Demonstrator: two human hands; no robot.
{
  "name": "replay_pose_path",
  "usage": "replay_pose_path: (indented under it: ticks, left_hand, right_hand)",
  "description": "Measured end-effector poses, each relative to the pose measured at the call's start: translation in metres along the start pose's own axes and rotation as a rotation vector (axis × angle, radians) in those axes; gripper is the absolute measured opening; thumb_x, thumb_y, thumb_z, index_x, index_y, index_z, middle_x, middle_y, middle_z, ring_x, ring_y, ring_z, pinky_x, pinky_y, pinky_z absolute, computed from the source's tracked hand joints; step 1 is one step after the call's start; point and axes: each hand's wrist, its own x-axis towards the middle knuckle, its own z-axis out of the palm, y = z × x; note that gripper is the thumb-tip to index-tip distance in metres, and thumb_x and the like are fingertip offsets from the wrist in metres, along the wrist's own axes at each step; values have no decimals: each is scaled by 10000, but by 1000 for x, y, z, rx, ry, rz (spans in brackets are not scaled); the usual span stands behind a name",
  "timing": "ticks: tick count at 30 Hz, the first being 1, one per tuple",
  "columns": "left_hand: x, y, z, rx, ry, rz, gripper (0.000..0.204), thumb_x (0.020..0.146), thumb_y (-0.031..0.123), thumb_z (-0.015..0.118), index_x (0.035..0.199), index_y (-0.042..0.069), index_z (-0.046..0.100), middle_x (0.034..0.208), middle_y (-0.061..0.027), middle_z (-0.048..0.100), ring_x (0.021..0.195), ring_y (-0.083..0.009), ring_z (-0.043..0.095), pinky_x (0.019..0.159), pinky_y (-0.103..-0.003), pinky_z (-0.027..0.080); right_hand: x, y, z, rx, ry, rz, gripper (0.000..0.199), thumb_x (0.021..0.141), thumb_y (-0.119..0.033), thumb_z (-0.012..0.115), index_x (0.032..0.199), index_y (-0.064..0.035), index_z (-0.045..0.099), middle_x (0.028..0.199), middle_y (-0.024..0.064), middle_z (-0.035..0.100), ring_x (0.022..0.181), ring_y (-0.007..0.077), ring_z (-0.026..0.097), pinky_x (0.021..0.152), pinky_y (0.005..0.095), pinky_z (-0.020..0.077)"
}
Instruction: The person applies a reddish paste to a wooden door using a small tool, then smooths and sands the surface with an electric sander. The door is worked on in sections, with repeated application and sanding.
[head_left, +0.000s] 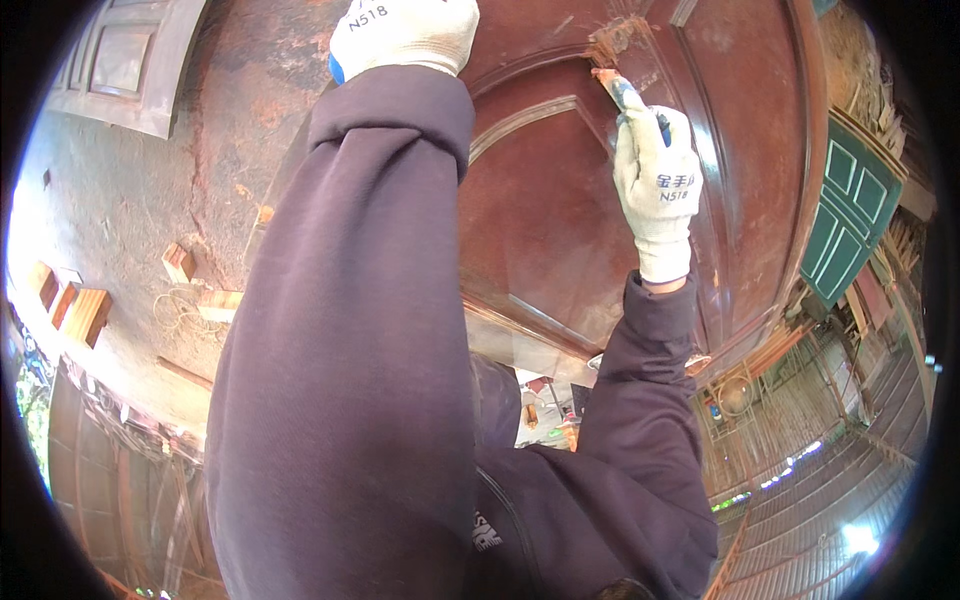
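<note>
Reddish-brown panelled wooden door with both my gloved hands. The door lies before me, extending from beside my body to the far edge of the view. Its recessed central panel is deep red-brown and fairly even in tone, with a hazier, paler patch toward the near right. The raised moulding framing this panel bends at an angle on the far side, where its ridge shows pale beige against the red. The long rails to the right carry bright, glossy streaks of reflected light; a scuffed, lighter area spreads around the bristles at the far side.

My right hand, in a white knit glove with blue on the fingers, is closed around the pale, red-stained handle of a flat brush with reddish-brown bristles; the bristles point far and slightly left, over the moulding. My left hand, likewise gloved, is at the far left of the door; its fingers run out of view, so I cannot tell how far they are open or what they hold.

Surroundings: a grey panelled door, far left; a green panelled door with pale outlines, right.
</note>
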Motion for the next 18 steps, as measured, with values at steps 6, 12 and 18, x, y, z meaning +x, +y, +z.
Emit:
replay_pose_path:
  ticks: [6, 12, 18]
  left_hand:
    - [-2, -3, 2, -8, 52, 39, 331, 1016, 348, 443, 905, 108, 643, 831, -187, 707, 782, -393, 690, 741, -521, 541]
    - [-2, -2, 4, 12, 71, 41, 326, 1015, 343, 449, 903, 111, 650, 834, -184, 709, 778, -392, 691, 742, -519, 542]
    - [-4, -6, 10, 8, 117, 71, 328, 1015, 332, 455, 940, 107, 681, 879, -175, 722, 830, -368, 699, 776, -491, 545]
  right_hand:
    - [1, 12, 17, 54, 183, -109, 411, 890, -62, 703, 1294, -122, 657, 951, 93, 634, 734, 246, 655, 613, 341, 519]
    - [-4, -4, 11, 326, 179, 71, 410, 912, 15, 647, 1318, -32, 615, 1168, 134, 685, 931, 263, 648, 814, 361, 519]
    - [-23, -16, 16, 758, 175, 376, 329, 974, -55, 605, 1300, -4, 617, 1273, 134, 657, 1138, 227, 629, 978, 327, 491]
